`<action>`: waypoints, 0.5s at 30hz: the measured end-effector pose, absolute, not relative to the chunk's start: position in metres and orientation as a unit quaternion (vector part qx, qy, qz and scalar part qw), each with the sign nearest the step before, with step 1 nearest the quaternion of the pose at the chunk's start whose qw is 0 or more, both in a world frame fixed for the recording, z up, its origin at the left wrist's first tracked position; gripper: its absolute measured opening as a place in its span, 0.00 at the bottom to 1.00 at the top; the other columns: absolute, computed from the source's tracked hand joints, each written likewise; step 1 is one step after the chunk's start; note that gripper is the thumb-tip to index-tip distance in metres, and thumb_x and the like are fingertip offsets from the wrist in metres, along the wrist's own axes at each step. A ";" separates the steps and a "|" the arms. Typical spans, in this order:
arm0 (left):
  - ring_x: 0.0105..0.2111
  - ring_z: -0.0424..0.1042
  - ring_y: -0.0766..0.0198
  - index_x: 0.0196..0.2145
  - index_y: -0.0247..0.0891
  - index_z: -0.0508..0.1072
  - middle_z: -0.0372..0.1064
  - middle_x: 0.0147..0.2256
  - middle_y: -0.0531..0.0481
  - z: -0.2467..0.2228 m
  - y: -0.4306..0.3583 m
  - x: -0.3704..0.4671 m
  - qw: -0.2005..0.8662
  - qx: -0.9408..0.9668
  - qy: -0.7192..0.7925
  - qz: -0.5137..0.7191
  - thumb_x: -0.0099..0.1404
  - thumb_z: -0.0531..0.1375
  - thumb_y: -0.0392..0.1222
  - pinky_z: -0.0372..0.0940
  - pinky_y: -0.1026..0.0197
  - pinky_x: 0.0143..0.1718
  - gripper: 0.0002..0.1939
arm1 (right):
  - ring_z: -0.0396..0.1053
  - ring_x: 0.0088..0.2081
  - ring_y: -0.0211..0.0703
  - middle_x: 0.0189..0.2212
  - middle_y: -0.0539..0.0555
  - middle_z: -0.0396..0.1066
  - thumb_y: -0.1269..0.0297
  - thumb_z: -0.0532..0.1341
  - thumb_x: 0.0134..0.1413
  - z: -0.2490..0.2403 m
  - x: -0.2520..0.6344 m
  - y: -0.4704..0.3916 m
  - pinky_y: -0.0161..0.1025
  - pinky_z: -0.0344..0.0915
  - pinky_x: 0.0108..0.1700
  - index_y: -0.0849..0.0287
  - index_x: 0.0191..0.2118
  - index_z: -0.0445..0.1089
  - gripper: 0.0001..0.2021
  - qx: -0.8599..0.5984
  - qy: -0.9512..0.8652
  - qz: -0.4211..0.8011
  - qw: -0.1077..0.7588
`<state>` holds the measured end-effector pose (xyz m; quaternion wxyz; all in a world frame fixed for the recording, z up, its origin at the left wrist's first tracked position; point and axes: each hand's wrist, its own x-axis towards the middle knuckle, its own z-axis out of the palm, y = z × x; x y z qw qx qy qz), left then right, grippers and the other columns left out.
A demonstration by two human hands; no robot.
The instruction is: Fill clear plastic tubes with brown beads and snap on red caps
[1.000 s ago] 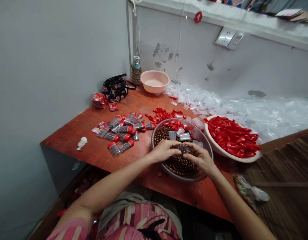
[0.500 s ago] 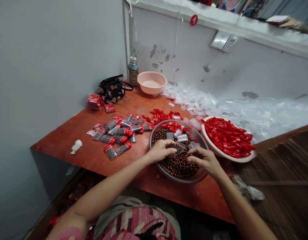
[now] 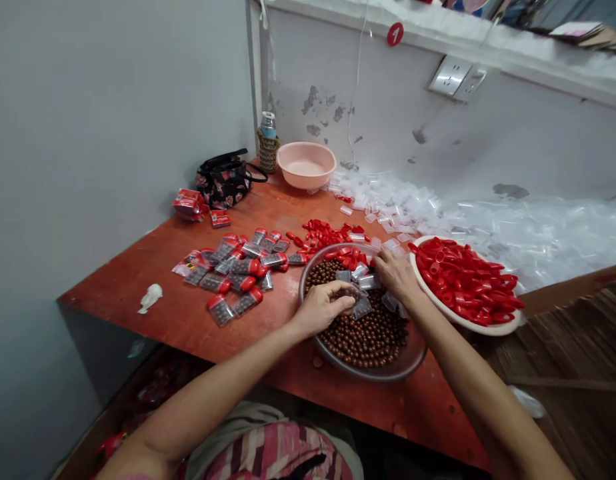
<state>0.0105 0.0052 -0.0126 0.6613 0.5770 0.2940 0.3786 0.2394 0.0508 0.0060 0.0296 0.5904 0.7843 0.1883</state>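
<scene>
Over a grey metal bowl (image 3: 413,363) of brown round beads (image 3: 365,343), my left hand (image 3: 324,308) is closed on a small clear plastic case (image 3: 361,307), held between thumb and fingers. My right hand (image 3: 397,275) is at the bowl's far right side, near red plastic caps (image 3: 349,256) and loose clear cases (image 3: 370,281) lying on the beads. Its fingertips point down and away, partly hidden, so whether they grip anything does not show.
Left of the bowl lie several filled cases with red caps (image 3: 244,267). A cream basin (image 3: 498,329) of red caps stands on the right. Clear cases (image 3: 468,223) heap along the wall. Farther back are a pink basin (image 3: 307,175), a black bag (image 3: 225,180) and a bottle (image 3: 268,127).
My right hand has moved from above the beads, up and away toward the bowl's far right side. My left hand still holds the clear case over the bowl. The view has shifted slightly.
</scene>
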 end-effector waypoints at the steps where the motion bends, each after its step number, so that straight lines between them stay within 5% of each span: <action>1: 0.37 0.70 0.60 0.41 0.35 0.71 0.70 0.38 0.46 -0.012 0.005 0.011 0.664 0.571 0.292 0.383 0.56 0.59 0.45 0.67 0.60 0.38 0.16 | 0.65 0.39 0.46 0.38 0.60 0.69 0.71 0.52 0.54 0.005 0.239 0.052 0.37 0.58 0.35 0.61 0.37 0.69 0.10 0.592 0.782 0.192 0.030; 9: 0.41 0.68 0.58 0.41 0.33 0.71 0.68 0.42 0.44 -0.002 0.004 0.011 0.719 0.509 0.261 0.394 0.56 0.59 0.47 0.69 0.57 0.37 0.18 | 0.66 0.23 0.39 0.22 0.51 0.69 0.53 0.57 0.50 0.014 0.254 0.011 0.33 0.59 0.25 0.59 0.28 0.67 0.13 0.687 0.692 -0.025 -0.219; 15: 0.50 0.62 0.54 0.40 0.35 0.70 0.57 0.55 0.43 0.001 0.001 0.008 0.718 0.495 0.229 0.433 0.57 0.59 0.45 0.67 0.58 0.41 0.15 | 0.68 0.38 0.45 0.37 0.56 0.71 0.62 0.53 0.55 0.037 0.211 -0.031 0.40 0.63 0.40 0.57 0.37 0.68 0.08 0.561 0.801 -0.026 -0.206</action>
